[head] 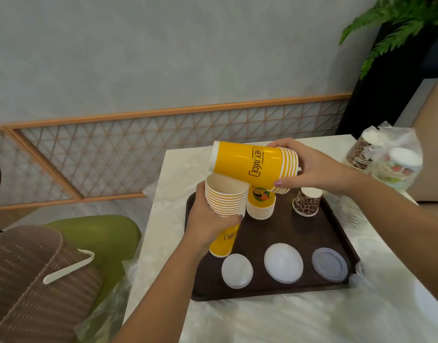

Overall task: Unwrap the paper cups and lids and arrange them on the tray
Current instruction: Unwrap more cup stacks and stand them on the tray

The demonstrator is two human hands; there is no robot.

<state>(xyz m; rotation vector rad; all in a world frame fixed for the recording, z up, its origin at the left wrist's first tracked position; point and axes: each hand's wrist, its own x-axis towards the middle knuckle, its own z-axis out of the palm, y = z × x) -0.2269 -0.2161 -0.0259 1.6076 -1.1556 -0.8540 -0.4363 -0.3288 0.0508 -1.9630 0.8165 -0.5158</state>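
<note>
My left hand (208, 220) grips an upright stack of yellow paper cups (225, 201) over the left side of the dark brown tray (336, 229). My right hand (312, 167) holds a second yellow cup stack (252, 162) lying sideways above it, its bottom end touching the rim of the left stack. On the tray stand an upside-down yellow cup stack (260, 206) and an upside-down leopard-print cup (307, 202). Three lids lie along the tray's near edge: a small white lid (237, 270), a larger white lid (283, 263) and a greyish lid (329, 264).
A plastic bag (391, 157) with more leopard cups and lids sits at the table's (287, 323) far right. Clear wrapping (349, 214) lies right of the tray. A brown woven chair (27, 280) and a green seat (109, 233) stand to the left. A plant (396, 23) is at the back right.
</note>
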